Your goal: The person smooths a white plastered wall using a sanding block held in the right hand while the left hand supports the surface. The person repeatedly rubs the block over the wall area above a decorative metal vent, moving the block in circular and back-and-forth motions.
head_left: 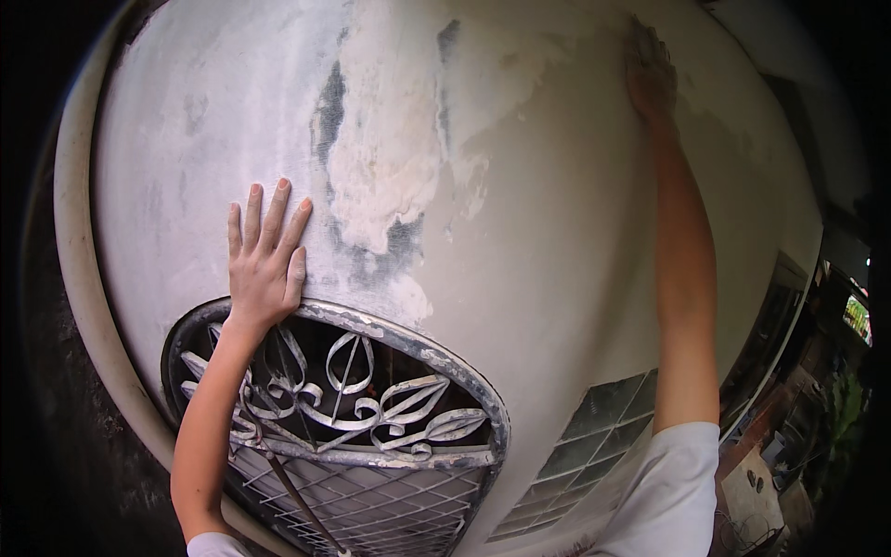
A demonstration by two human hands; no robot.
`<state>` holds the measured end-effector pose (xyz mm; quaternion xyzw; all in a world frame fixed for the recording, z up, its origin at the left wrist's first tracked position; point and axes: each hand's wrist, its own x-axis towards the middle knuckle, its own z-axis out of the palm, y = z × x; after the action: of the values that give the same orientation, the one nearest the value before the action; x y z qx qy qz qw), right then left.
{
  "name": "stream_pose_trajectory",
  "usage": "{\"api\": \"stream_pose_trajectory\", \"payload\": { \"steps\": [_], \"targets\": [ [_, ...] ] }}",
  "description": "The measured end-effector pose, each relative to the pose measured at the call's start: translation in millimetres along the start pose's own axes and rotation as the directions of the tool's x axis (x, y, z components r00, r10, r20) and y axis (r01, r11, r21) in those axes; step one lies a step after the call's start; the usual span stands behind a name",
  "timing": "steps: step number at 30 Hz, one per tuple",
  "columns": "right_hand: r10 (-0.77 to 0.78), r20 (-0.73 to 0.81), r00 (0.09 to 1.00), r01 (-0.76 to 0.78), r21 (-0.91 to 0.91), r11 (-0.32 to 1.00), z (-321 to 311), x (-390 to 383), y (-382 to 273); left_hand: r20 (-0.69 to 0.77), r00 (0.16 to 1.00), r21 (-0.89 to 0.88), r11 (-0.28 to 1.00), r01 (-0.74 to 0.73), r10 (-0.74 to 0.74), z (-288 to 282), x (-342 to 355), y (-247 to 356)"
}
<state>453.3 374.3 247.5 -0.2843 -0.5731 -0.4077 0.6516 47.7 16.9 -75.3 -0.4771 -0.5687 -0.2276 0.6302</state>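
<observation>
My left hand (265,262) lies flat against a pale wall (548,232), its fingers stretched and a little apart, with whitish dust on the skin. It rests just above the arched frame of a metal grille (362,399). High on the right, my right hand (652,72) reaches up at full arm's length, in shadow, with its palm toward the wall and fingers extended. I see nothing held in either hand, though the right palm is hidden. Between the hands, the wall has a rough whitish patch (385,176) edged by dark grey bare spots.
Scrollwork and a lattice fill the grille, and its paint is flaking. A long rod (302,501) slants across it. At the lower right is a paned window (594,446). A pale pipe-like edge (74,186) borders the wall at left. Clutter (780,455) stands at far right.
</observation>
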Motion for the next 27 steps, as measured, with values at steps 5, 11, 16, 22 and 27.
{"api": "stream_pose_trajectory", "payload": {
  "steps": [5, 11, 16, 22, 27],
  "targets": [
    [0.323, -0.017, 0.946, -0.323, 0.031, 0.946, 7, 0, 2, 0.129, 0.971, -0.035, 0.979, -0.198, 0.201, -9, 30, 11],
    [0.217, -0.03, 0.976, -0.216, 0.027, 0.976, -9, -2, -79, 0.038, 0.843, -0.214, 0.829, -0.517, 0.536, 12, 83, 93],
    [-0.093, 0.078, 0.993, 0.089, 0.058, 0.994, -43, -54, -170, -0.067, 0.817, -0.285, 0.773, -0.566, 0.573, 21, 98, 129],
    [-0.295, 0.181, 0.938, 0.279, 0.112, 0.954, -72, -52, -161, -0.05, 0.905, -0.191, 0.885, -0.424, 0.422, 10, 110, 67],
    [0.119, 0.181, 0.976, -0.129, 0.045, 0.991, -55, -10, -129, -0.081, 0.956, -0.043, 0.957, -0.287, 0.283, 4, 117, 30]
  ]
}}
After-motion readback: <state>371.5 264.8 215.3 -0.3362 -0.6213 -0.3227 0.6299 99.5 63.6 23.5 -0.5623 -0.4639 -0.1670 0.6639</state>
